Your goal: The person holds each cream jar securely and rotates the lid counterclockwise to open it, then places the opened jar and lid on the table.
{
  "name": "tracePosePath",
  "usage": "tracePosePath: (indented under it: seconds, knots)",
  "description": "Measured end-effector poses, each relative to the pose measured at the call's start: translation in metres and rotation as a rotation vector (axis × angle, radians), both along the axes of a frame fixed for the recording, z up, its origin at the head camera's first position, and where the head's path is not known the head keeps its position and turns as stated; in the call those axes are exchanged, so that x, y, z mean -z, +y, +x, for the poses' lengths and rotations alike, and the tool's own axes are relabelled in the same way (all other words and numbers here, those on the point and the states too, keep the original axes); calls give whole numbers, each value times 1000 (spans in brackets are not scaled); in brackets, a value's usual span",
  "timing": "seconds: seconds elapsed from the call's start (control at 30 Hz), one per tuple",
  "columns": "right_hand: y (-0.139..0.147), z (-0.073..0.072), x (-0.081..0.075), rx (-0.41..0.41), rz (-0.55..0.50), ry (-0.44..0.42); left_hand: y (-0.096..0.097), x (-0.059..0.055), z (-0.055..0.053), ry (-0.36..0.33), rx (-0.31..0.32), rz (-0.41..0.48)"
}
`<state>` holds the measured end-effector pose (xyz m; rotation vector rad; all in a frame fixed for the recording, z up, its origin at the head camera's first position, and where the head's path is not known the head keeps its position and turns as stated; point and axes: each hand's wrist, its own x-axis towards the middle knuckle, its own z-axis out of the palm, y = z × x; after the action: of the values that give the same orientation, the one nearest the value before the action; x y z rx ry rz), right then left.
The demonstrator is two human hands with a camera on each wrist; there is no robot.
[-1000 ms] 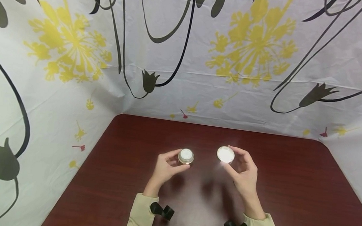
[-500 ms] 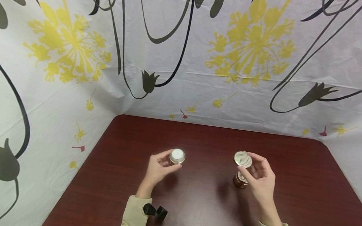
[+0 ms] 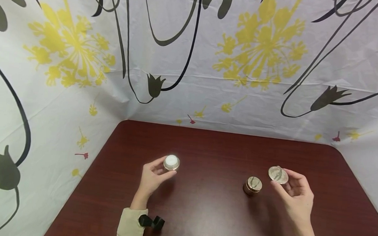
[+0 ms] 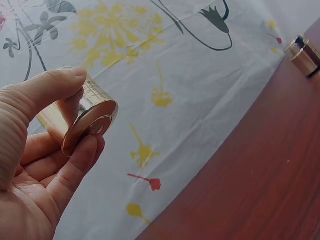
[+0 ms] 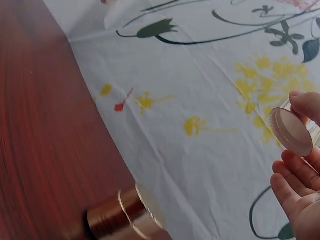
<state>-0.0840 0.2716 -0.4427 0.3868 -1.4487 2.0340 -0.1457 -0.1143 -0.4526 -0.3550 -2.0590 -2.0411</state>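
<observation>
On the left, my left hand pinches a small gold jar between thumb and fingers, above the table. A white round surface fills its top in the head view; its shiny gold side and base show in the left wrist view. Off to the right, my right hand holds a round lid by its rim. The lid's top looks pale metallic from the head, and its pale underside faces the right wrist camera. Between the hands, nearer the right, a second gold-brown jar with a metallic top stands upright on the table.
The dark red-brown table has rounded far corners. White cloth with yellow and grey flower prints hangs behind and beside it. A black wrist camera sits at the left sleeve.
My hands have moved apart, the left one leftward with the jar and the right one rightward with the lid. The second jar, hidden at first behind the right hand, now shows fully.
</observation>
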Motion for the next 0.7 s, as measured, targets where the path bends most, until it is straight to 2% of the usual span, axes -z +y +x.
tracePosePath:
  seconds: [0.07,0.17,0.3,0.37,0.43,0.47,0.6,0.7]
  knots:
    - [5,4,0,21,-17,-9,-2,1,1,9,0,11]
    - [5,12,-8,75,-36,-23,-4,4,2,15,-4,11]
    - [14,18,-6,45,-109,27,-7,5,4,3,-20,3]
    - [21,20,-1,45,-123,39,-8,5,5,-7,-28,9]
    - [35,20,12,43,-109,48,-9,6,5,-12,-35,13]
    - [40,21,16,71,-89,29,-10,7,5,-11,-35,15]
    - [63,23,40,78,-108,22,-11,9,5,0,-38,14]
    - [66,29,39,168,-83,-55,-11,9,5,0,-35,23]
